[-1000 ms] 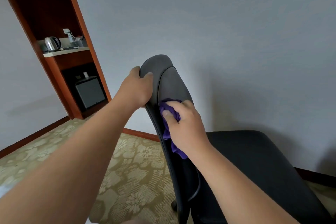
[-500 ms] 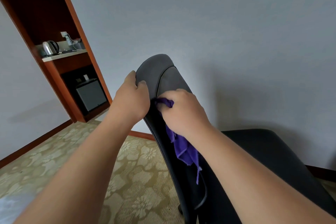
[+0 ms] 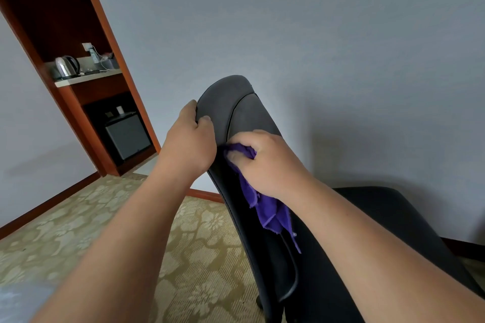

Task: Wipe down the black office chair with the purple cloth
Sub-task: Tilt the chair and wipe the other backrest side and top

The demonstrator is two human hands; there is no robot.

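Your two bare forearms reached in from the near edge, over the patterned carpet (image 3: 204,257) on the left and the chair's seat (image 3: 409,231) on the right. Your right hand (image 3: 265,162) sat against the back of the chair (image 3: 236,107), a little below its rounded top, with the fingers (image 3: 236,156) curled together and clamped on a bunched cloth (image 3: 265,207). The cloth was pressed to the backrest under that hand, and its loose purple end hung down from the palm along the dark backrest, just to the near side of the hand. Your left hand (image 3: 190,140) was just left of the right one, nearly touching it, and gripped the left edge of the backrest: the thumb lay on the side facing you and the other fingers wrapped round the far side, closed on the edge. The chair stood tilted in view, its back rising up and to the left, its seat stretching off to the right toward a plain grey wall (image 3: 315,34).

Farther off on the left, a wooden alcove (image 3: 86,21) was set into the wall. A kettle (image 3: 67,65) stood on its shelf beside some small items too blurred to name, and a dark cabinet (image 3: 126,136) sat in the space below the shelf. A wooden skirting ran along the foot of the walls.
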